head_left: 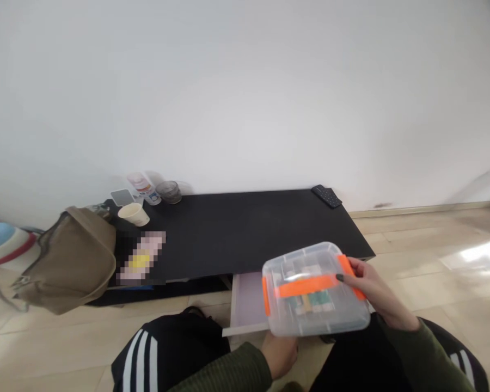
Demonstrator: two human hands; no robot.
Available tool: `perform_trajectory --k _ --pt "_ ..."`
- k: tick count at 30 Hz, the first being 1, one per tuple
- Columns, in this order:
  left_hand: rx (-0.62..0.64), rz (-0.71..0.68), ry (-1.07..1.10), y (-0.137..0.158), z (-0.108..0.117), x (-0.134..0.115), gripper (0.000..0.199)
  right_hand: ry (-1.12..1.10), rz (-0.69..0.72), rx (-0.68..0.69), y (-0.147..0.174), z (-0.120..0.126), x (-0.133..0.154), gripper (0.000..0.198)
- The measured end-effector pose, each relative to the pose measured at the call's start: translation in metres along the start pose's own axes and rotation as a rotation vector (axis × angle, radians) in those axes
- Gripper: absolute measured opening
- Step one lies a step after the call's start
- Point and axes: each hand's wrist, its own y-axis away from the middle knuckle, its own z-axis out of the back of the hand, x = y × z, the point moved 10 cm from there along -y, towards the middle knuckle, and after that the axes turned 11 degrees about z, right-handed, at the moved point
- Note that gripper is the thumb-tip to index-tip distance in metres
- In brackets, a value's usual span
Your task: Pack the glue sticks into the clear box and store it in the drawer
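Observation:
A clear plastic storage box (310, 321) with orange latches and an orange handle is tilted over the front of the black table. My right hand (365, 283) grips its right side, thumb on top of the lid by the latch. Small green and pale items show blurrily through the lid. Below the box, my left hand (281, 354) is closed at the front edge of a pulled-out drawer (247, 305). The box hides part of those fingers and the drawer's right part. What shows of the drawer is a pale inner bottom.
On the black table (237, 223) are a dark keypad-like object (326, 196), a glass bowl (169, 191), a spray can (145, 189), a paper cup (134, 214) and a blurred pink item (142, 258). A brown bag (77, 261) sits at the left end. My knees flank the drawer.

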Motion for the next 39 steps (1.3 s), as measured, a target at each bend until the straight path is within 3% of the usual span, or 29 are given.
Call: perform_trajectory --k 4,8,12,15,17,18,20,21,22,26,29,35,39 --pt "0.03 0.146 -0.138 -0.02 0.025 0.012 0.044 -0.201 0.046 -0.107 -0.031 0.008 0.018 0.038" --pt "0.007 0.185 -0.085 -0.041 0.064 0.015 0.043 -0.36 0.089 -0.154 -0.078 -0.007 0.012 0.028" --pt "-0.171 0.099 0.079 -0.039 0.141 0.008 0.031 -0.461 0.078 -0.153 -0.115 -0.025 -0.005 0.026" --pt "-0.157 0.054 0.296 -0.026 0.192 0.009 0.022 -0.491 0.059 -0.168 -0.131 -0.029 -0.019 0.021" --pt "-0.28 0.134 0.496 -0.016 0.235 0.028 0.029 -0.487 0.053 -0.142 -0.138 -0.032 -0.026 0.02" --pt "-0.43 0.167 0.523 -0.01 0.262 0.039 0.031 -0.471 0.051 -0.12 -0.141 -0.034 -0.029 0.02" --pt "-0.755 0.201 0.429 0.005 0.312 0.054 0.031 -0.398 0.048 -0.074 -0.145 -0.036 -0.032 0.021" --pt "-0.86 0.226 0.351 0.008 0.329 0.059 0.03 -0.336 0.048 -0.06 -0.147 -0.035 -0.033 0.022" --pt "-0.886 0.252 0.284 0.003 0.339 0.063 0.031 -0.251 0.05 -0.055 -0.149 -0.032 -0.033 0.023" --pt "-0.715 0.404 0.225 -0.036 0.346 0.084 0.046 0.241 0.098 -0.113 -0.157 -0.011 -0.019 0.038" --pt "-0.6 0.415 0.285 -0.055 0.339 0.088 0.05 0.531 0.141 -0.126 -0.161 -0.004 -0.005 0.046" --pt "-0.621 0.305 0.116 -0.053 0.338 0.071 0.042 0.649 0.229 -0.091 -0.167 -0.012 0.012 0.045" --pt "-0.6 0.272 0.229 -0.048 0.332 0.077 0.035 0.601 0.24 -0.06 -0.174 -0.009 0.006 0.044"
